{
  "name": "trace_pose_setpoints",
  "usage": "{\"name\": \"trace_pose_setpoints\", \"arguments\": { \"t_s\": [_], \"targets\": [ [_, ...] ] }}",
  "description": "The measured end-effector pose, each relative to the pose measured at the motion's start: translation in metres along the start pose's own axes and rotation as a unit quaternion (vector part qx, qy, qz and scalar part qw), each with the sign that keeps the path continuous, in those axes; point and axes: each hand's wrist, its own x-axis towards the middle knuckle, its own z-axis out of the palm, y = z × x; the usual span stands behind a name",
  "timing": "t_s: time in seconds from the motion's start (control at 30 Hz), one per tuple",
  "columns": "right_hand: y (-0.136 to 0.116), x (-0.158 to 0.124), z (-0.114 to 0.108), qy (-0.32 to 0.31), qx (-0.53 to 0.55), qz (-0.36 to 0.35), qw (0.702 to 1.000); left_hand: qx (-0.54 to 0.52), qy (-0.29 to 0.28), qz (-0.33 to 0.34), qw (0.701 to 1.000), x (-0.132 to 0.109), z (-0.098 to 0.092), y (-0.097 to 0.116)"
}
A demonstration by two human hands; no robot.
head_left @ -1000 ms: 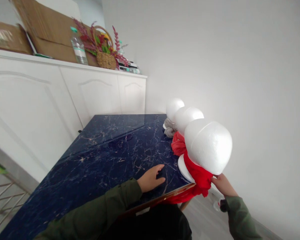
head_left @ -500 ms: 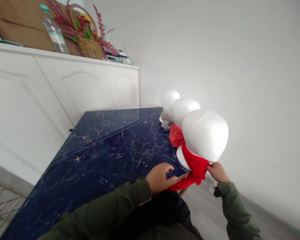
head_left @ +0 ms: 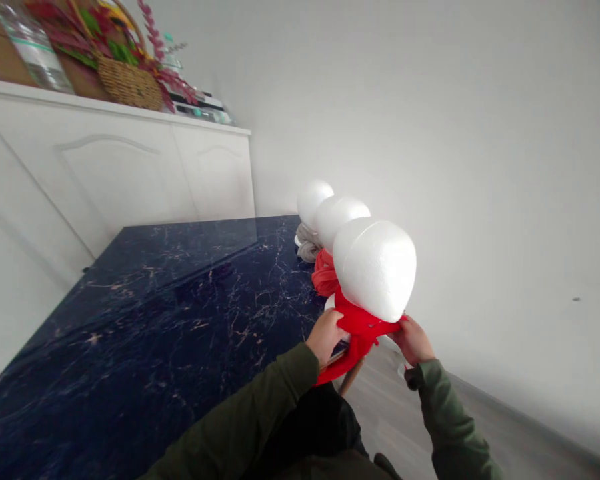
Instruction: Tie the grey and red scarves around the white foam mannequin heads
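A red scarf [head_left: 361, 323] is wrapped around the neck of the nearest white foam mannequin head [head_left: 377, 267], and its loose end hangs over the table's edge. My left hand [head_left: 326, 335] is closed on the scarf at the left side of the neck. On the other side, my right hand [head_left: 415, 340] pinches the scarf below the front of the head. Behind stand two more foam heads: the middle head [head_left: 344, 215] has a coral scarf [head_left: 325, 273] at its neck, the farthest head [head_left: 314, 201] a grey scarf [head_left: 309, 243].
The heads stand along the right edge of a dark blue marbled table [head_left: 190, 313], near a pale wall [head_left: 455, 133]. A white cabinet [head_left: 115, 160] at the back left carries a wicker basket [head_left: 130, 83] of artificial flowers and a plastic bottle [head_left: 40, 57].
My left hand has gone from open beside the scarf to gripping it at the neck. The red scarf is now stretched between both hands. The view has turned slightly right.
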Motion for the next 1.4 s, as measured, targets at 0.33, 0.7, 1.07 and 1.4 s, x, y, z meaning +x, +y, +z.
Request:
{"name": "trace_pose_setpoints", "arguments": {
  "t_s": [0.33,0.7,1.07,1.4],
  "targets": [
    [0.013,0.047,-0.035,0.095,-0.129,0.026,0.987,0.030,0.032,-0.116,0.992,0.012,-0.067,0.026],
    [-0.001,0.022,-0.010,-0.121,-0.082,-0.013,0.989,0.430,-0.049,0.061,0.900,-0.015,-0.070,0.009],
    [-0.051,-0.032,-0.039,-0.098,-0.301,-0.004,0.948,0.526,0.033,0.066,0.847,-0.063,-0.141,0.055],
    [-0.178,-0.041,0.191,-0.357,0.134,-0.080,0.921,0.249,0.147,0.021,0.957,-0.086,-0.214,0.068]
  ]
}}
